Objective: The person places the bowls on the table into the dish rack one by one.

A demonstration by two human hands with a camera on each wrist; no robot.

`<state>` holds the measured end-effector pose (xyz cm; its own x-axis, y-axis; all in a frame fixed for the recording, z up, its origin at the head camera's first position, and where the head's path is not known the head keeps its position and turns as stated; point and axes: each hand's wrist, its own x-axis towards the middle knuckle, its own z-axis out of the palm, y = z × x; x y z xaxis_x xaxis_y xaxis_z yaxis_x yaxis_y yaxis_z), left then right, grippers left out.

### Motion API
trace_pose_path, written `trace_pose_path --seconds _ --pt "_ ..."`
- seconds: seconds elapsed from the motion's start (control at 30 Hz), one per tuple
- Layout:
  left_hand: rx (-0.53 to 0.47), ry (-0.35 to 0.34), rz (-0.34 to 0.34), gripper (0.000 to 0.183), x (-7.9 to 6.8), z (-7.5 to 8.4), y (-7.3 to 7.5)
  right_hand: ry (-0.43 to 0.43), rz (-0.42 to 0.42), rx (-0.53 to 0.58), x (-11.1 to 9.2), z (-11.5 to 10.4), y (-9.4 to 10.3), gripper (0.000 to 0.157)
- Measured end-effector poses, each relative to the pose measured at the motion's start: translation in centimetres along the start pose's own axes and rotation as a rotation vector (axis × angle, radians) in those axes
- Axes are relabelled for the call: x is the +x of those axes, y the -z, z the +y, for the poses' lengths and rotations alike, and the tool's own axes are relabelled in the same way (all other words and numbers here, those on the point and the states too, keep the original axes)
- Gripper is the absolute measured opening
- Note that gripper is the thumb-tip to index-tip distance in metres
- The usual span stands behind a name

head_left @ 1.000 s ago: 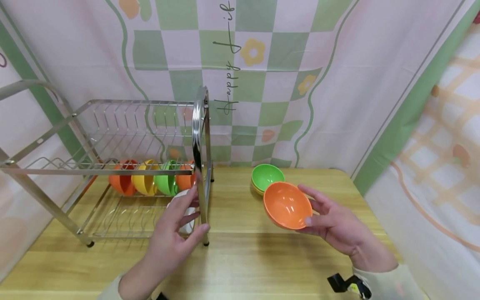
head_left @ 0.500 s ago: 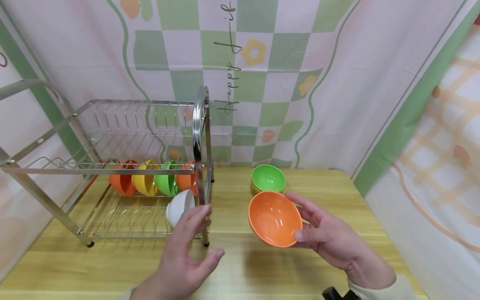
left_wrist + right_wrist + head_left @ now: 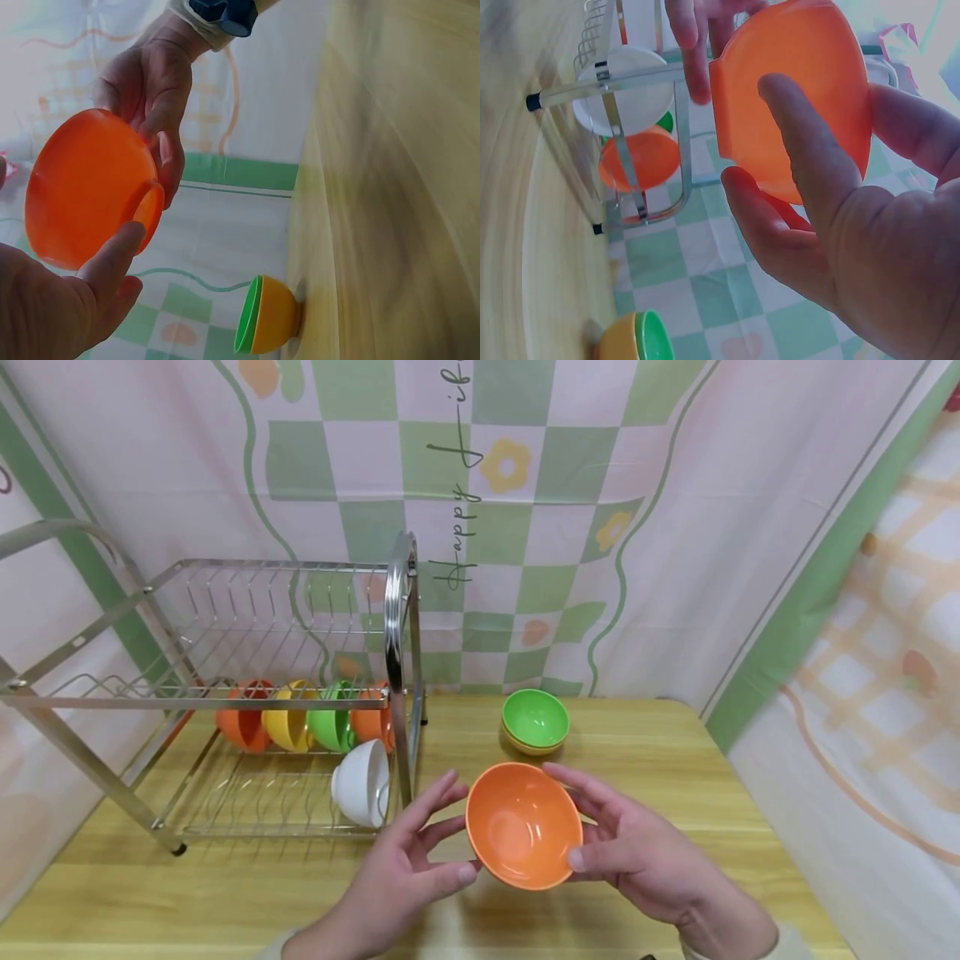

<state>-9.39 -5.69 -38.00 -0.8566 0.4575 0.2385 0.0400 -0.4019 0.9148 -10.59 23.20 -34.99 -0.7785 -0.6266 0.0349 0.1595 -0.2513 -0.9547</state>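
In the head view, an orange bowl (image 3: 523, 827) is held above the table, tilted with its inside facing up toward me. My right hand (image 3: 648, 860) grips its right side, thumb at the rim and fingers beneath. At the bowl's left edge is my left hand (image 3: 408, 868), fingers spread and fairly straight. From the left wrist, a left finger (image 3: 112, 259) overlaps the bowl's foot; whether it presses there is unclear. A white bowl (image 3: 362, 783) stands on its side in the lower rack. Behind the held bowl, a green bowl (image 3: 536, 717) nests in a yellow one (image 3: 534, 748).
A two-tier metal dish rack (image 3: 401, 635) stands at the left. Its lower back row holds a red-orange bowl (image 3: 243, 727), a yellow bowl (image 3: 288, 727), a green bowl (image 3: 332, 727) and an orange bowl (image 3: 371, 727). A patterned curtain (image 3: 510, 535) hangs behind the wooden table (image 3: 637, 735).
My right hand has brought the orange bowl left and nearer to me. My left hand has left the rack's side and moved right to the bowl, uncovering the white bowl.
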Motion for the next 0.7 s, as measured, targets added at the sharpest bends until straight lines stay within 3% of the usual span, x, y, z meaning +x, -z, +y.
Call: trace_pose_path --seconds 0.7 --pt "-0.062 0.056 0.036 0.076 -0.3 -0.3 0.3 0.016 -0.024 -0.024 0.7 0.4 -1.8 0.077"
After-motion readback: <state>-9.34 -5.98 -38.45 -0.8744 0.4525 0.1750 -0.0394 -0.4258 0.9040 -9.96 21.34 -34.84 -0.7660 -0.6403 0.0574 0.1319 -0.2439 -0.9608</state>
